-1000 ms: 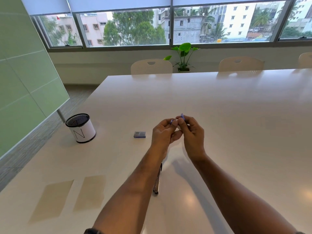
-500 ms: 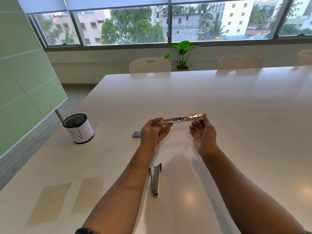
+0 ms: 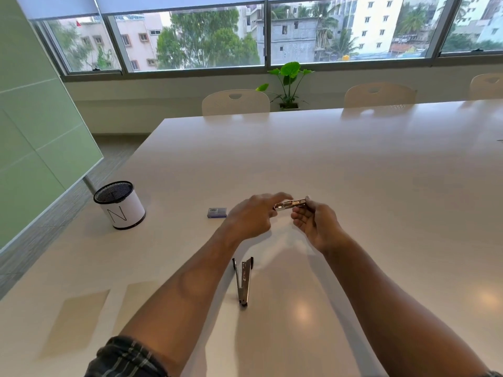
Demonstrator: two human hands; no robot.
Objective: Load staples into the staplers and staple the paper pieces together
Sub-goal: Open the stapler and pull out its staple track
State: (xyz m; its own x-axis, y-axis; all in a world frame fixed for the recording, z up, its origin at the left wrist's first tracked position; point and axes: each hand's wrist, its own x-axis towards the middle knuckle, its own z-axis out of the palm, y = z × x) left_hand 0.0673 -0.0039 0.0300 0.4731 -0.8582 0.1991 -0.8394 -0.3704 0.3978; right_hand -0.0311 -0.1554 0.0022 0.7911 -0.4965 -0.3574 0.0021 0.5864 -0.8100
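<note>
Head view: a small metal stapler (image 3: 290, 205) is held above the white surface (image 3: 353, 172), roughly level, between the two hands. The right hand (image 3: 317, 225) is turned palm up, and the stapler's right end is pinched by its fingers (image 3: 307, 200). The left hand (image 3: 251, 217) is seen from the back, blurred, with its fingers reaching to the stapler's left end; whether they grip it or only touch it cannot be told. A second stapler (image 3: 243, 284) lies on the surface nearer the person, between the forearms, opened into a narrow V. A small blue staple box (image 3: 217, 212) lies on the surface just left of the left hand. Two pale paper pieces (image 3: 106, 319) lie flat side by side at the near left. A mesh pen cup (image 3: 119, 204) marked with an N stands at the far left. A plaid sleeve (image 3: 125, 360) is seen at the bottom edge
</note>
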